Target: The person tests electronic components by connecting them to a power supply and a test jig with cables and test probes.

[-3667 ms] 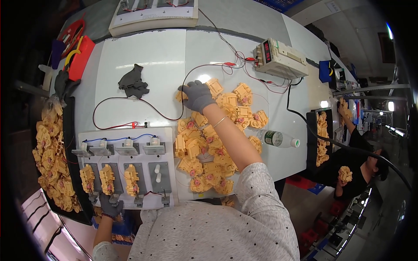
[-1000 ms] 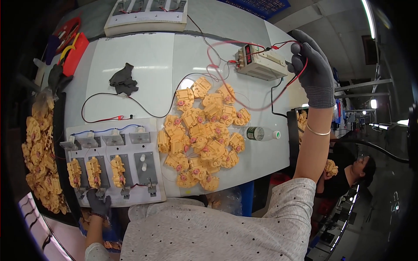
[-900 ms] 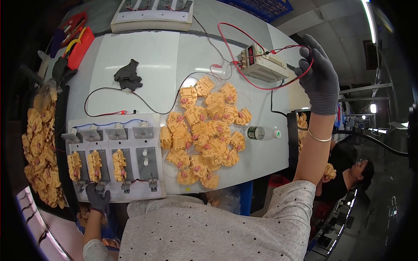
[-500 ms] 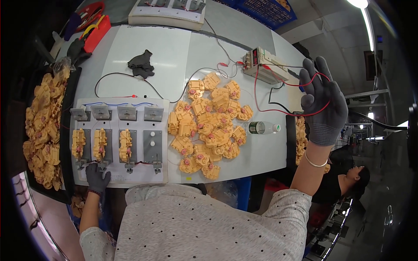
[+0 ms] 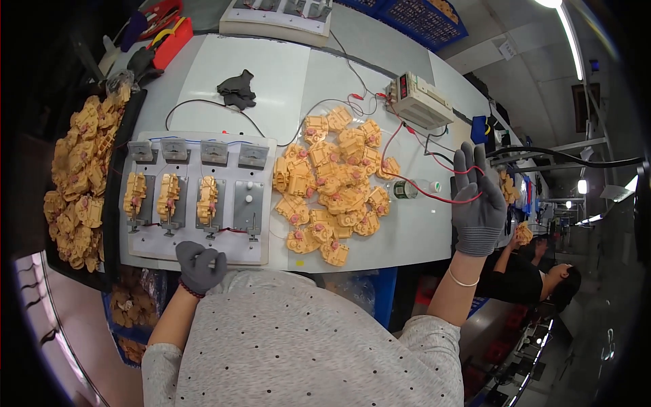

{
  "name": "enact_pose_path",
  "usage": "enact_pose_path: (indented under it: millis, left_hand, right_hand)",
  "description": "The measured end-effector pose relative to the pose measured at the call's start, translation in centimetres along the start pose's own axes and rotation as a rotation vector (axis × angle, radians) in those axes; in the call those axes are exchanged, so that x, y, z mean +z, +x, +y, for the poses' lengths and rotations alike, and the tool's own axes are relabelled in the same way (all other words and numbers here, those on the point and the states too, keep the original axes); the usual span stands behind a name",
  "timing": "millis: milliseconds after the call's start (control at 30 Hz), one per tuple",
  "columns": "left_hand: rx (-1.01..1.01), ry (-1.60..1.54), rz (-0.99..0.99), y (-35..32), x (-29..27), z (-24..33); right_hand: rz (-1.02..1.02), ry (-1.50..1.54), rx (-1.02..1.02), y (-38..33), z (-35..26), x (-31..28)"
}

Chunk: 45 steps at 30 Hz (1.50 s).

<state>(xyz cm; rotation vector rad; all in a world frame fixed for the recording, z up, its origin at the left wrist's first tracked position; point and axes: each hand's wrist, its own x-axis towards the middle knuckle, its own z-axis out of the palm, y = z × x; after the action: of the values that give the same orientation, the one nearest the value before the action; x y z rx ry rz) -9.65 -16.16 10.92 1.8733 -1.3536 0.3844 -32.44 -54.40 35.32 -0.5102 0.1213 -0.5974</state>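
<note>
My left hand [image 5: 201, 268], in a grey glove, is beside the near edge of a white fixture board [image 5: 152, 252]. Its fingers are loosely bent, the thumb stands apart, and nothing shows in it. Three yellow plastic gearbox-like housings [image 5: 207, 201] sit upright on the board's grey mounts; the rightmost mount [image 5: 249, 207] bears only white pegs. Small meters [image 5: 214, 152] line the board's back. Raised at the right, my gloved right hand [image 5: 480, 214] has its fingers stretched out. A red wire [image 5: 434, 198] runs across it in a loop from the power supply [image 5: 419, 102].
More yellow housings [image 5: 332, 183] lie heaped mid-table, with others in a black tray [image 5: 116, 183] at left. A clear bottle [image 5: 407, 189] lies beside the heap. Behind are a black glove [image 5: 237, 89], a red bin [image 5: 173, 44] and another fixture board [image 5: 274, 28]. A co-worker [image 5: 519, 278] is at right.
My left hand has drawn away from the mount levers, toward my body and right. My right hand has come lower and leftward, the red wire still across it. The whole view has shifted slightly.
</note>
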Motion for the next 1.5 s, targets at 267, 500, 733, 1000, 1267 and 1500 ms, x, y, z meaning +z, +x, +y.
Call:
enact_pose_path:
  millis: [267, 500, 733, 1000, 1267, 1500]
  left_hand:
    - [0.011, -0.445, -0.147, 9.9, 8.2, 10.2]
    - [0.152, -0.601, -0.442, 15.5, 15.7, 14.7]
    - [-0.159, -0.589, -0.261, 19.6, 16.8, 12.4]
    - [0.275, -0.505, -1.083, 20.8, 15.8, 10.6]
    - [0.302, -0.043, -0.575, 25.0, 12.1, 4.5]
    - [0.304, -0.019, -0.467, 25.9, 12.1, 1.9]
  right_hand:
    - [0.199, 0.421, -0.084, -4.5, 5.6, -3.1]
    - [0.337, 0.444, -0.112, -6.2, 10.6, -4.1]
    - [0.279, 0.469, -0.183, -7.6, 9.7, -5.2]
    - [0.309, 0.495, -0.180, -6.6, 11.1, -6.8]
    - [0.551, 0.302, -0.123, -6.9, 11.1, -9.4]
    - [0.634, 0.221, 0.099, -5.7, 16.2, -11.8]
